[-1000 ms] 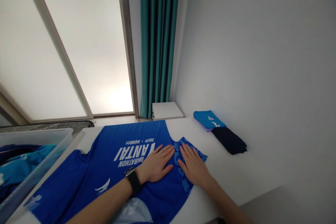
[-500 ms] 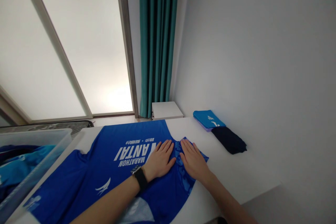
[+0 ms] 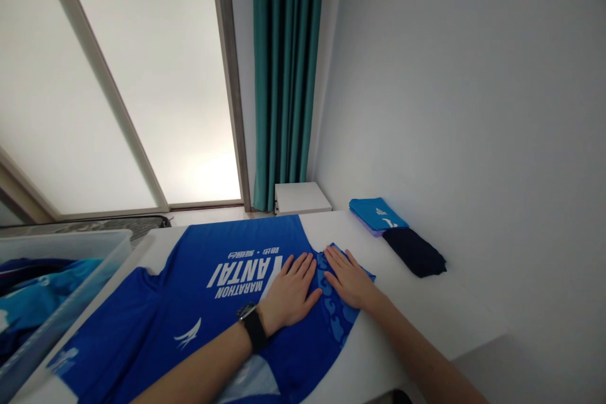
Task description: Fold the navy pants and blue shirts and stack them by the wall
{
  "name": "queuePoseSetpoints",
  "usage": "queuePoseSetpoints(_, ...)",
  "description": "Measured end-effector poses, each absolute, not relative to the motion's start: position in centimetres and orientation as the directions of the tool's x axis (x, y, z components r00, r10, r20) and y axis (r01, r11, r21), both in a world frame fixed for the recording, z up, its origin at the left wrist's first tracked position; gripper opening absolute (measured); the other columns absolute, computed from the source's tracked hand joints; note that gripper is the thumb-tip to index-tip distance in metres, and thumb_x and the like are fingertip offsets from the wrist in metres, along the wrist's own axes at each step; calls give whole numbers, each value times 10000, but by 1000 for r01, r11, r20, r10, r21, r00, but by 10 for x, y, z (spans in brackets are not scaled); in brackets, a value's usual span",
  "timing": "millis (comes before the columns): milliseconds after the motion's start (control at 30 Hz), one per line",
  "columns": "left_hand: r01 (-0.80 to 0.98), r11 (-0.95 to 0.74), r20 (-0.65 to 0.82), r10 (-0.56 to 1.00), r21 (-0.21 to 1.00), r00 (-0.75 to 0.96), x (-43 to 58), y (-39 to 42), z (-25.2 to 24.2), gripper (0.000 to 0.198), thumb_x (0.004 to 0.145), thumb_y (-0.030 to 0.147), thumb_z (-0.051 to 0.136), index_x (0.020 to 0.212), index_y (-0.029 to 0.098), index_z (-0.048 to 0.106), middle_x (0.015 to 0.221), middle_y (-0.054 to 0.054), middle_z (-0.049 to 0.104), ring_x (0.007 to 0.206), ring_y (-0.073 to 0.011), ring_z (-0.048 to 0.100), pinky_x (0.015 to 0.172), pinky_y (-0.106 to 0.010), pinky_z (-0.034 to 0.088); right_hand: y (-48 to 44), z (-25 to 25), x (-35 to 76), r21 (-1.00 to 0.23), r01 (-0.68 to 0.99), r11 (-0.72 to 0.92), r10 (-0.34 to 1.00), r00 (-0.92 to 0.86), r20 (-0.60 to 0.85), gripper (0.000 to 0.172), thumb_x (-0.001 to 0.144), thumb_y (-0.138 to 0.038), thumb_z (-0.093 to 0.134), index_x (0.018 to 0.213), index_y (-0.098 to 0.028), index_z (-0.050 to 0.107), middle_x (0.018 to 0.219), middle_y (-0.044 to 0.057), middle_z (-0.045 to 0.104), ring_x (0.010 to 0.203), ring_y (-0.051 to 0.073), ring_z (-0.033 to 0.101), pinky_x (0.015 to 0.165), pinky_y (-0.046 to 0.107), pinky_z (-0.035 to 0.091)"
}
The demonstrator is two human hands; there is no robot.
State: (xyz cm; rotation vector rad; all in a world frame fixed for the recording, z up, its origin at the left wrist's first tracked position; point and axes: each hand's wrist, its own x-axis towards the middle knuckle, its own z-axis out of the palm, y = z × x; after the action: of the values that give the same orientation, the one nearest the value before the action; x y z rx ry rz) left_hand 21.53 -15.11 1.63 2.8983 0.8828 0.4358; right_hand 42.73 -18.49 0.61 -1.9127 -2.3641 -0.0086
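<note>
Blue shirt, spread across the bench — your left hand lies flat on its front, your right hand flat over the patterned sleeve, neither gripping. Looks light, soft, maybe slippery — best pinched at shoulder and hem. Beyond sits dark folded cloth.

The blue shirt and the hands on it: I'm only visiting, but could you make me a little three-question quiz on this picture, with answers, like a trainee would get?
1. True or false: the left hand and the right hand both lie on the blue shirt.
2. Which wrist wears the dark watch? A) the left B) the right C) neither
3. Fill in the missing word: in this view, the plastic bin stands to the ____ of the shirt.

Key: 1. True. 2. A. 3. Left.
</note>
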Motion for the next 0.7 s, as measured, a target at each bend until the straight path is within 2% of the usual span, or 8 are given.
queuePoseSetpoints(200, 436, -880, 238, 471, 189, 849, 225, -187, 19, 662, 967, 557, 364, 1491, 154, 344, 1525, -131, 393, 1434, -284, 298, 1183, -480, 190, -203, 8, 422, -22, 989, 147, 984, -144, 104, 568, 994, -317, 217, 1512, -95, 286, 1574, 111, 272, 1464, 216, 215, 1195, 478, 130)
queuePoseSetpoints(300, 443, -871, 218, 484, 214, 847, 226, -197, 14, 685, 963, 565, 362, 1498, 139, 330, 1545, -144, 352, 1449, -284, 266, 1184, -474, 189, -210, 5, 424, -36, 993, 109, 991, -106, 78, 576, 999, -361, 211, 1512, -113, 295, 1576, 100, 270, 1460, 215, 229, 1190, 469, 157)
queuePoseSetpoints(467, 440, -866, 201, 487, 236, 850, 225, -197, 11, 738, 944, 610, 367, 1512, 143, 300, 1567, -136, 305, 1467, -278, 214, 1192, -466, 168, -209, 6, 432, -58, 992, 114, 992, -110, 67, 598, 992, -445, 256, 1522, -167, 277, 1586, 71, 248, 1469, 212, 201, 1191, 487, 131)
queuePoseSetpoints(700, 468, -854, 232, 514, 226, 826, 225, -199, 3, 761, 941, 630, 345, 1506, 121, 305, 1576, -140, 279, 1471, -287, 198, 1196, -448, 174, -205, 13, 436, -61, 994, 87, 995, -84, 47, 577, 994, -402, 247, 1516, -160, 294, 1576, 66, 270, 1460, 210, 231, 1193, 483, 130)
